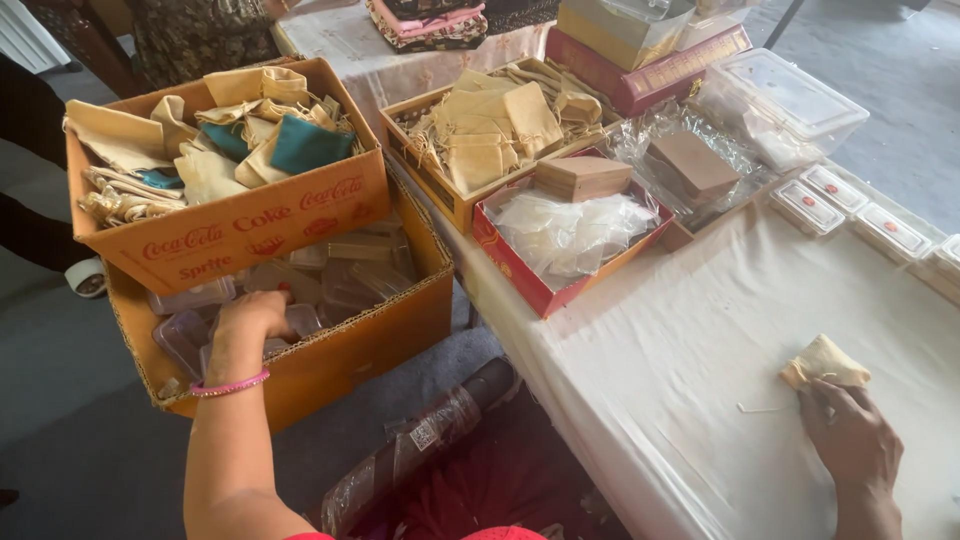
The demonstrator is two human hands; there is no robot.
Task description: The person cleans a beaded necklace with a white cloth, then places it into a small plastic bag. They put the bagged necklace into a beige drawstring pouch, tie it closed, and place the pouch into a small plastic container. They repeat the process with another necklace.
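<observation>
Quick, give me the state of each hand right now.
Left hand: reaching into the lower cardboard box, fingers hidden; grip cannot be told.
Right hand: touching a small beige pouch on the table.

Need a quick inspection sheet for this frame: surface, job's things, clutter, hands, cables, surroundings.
Surface: table under a cream cloth, bare in the near middle.
Job's things: small beige pouch on the cloth; clear plastic boxes in the lower cardboard carton.
Clutter: upper carton of beige and teal cloth bags; wooden tray of pouches; red box with clear plastic bags; small lidded containers at the far edge.
Hands: left hand reaches into the lower carton onto the plastic boxes, pink bangle on its wrist; right hand rests on the cloth, fingertips at the pouch.
Cables: nothing seen.
Surroundings: grey floor; another person stands at top left.
</observation>
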